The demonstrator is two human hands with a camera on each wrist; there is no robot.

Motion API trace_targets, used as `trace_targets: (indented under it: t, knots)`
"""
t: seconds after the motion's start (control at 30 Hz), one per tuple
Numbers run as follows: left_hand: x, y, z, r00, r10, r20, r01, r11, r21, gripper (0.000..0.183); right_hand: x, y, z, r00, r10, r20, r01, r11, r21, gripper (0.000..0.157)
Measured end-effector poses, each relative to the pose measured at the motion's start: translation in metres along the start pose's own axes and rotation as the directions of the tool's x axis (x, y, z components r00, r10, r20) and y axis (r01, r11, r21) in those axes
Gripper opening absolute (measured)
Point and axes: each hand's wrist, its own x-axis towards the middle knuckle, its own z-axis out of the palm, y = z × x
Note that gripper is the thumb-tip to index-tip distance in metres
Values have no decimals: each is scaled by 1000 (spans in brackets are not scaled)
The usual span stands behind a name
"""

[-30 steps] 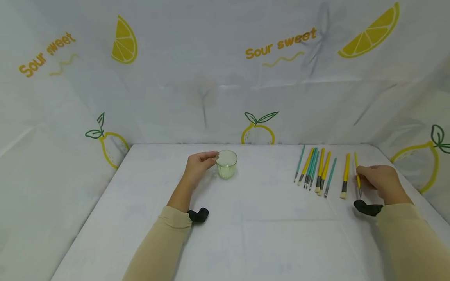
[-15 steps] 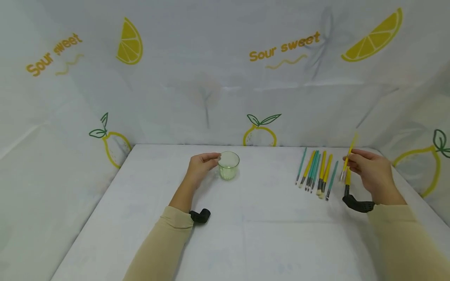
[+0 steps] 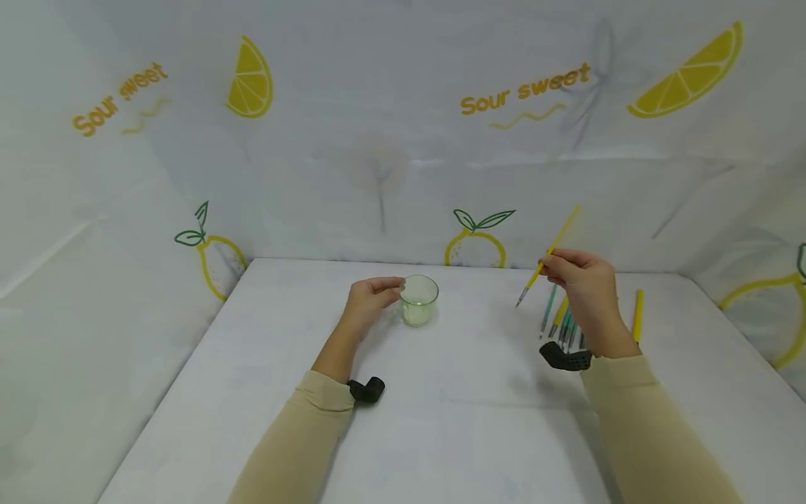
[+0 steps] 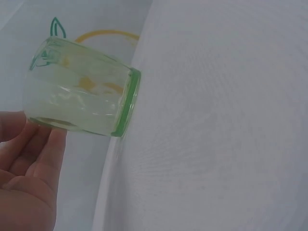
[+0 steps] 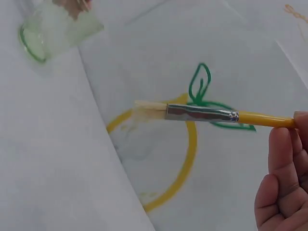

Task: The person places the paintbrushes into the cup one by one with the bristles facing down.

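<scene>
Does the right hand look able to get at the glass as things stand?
Probably yes: the right hand, pinching a yellow paintbrush, has nothing standing between it and the glass; the left hand touches the glass's opposite side.

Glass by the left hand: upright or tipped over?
Upright: in the head view, the glass stands base-down on the white table, its rim facing up.

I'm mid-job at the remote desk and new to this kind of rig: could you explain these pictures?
There is no robot, just a person's left hand and right hand. The wide picture comes from a head camera, the close ones from wrist cameras. On the white table stands a clear greenish glass, which the left hand touches near its rim. The right hand holds a yellow-handled brush above the table, tilted tip down. More yellow and teal brushes lie at the right, partly hidden.
</scene>
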Motion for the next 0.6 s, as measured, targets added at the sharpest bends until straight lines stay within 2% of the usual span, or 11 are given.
trace_targets:
  t: [0.13, 0.3, 0.43, 0.6]
  knots:
    - [0, -1, 0, 1000, -2, -5, 2, 1000, 9, 25, -1, 1, 44, 994, -97, -53, 100, 993, 69, 16]
    - [-1, -1, -1, 1000, 1, -8, -1, 1000, 18, 25, -4, 4, 90, 971, -231, -66, 239, 961, 143, 22]
    - [-2, -1, -1, 1000, 1, -11, 0, 1000, 20, 25, -7, 8, 118, 938, -334, -92, 343, 931, 121, 27]
    - [-1, 0, -1, 1000, -3, -8, 3, 1000, 27, 26, -11, 16, 143, 914, -394, -93, 399, 916, 39, 18]
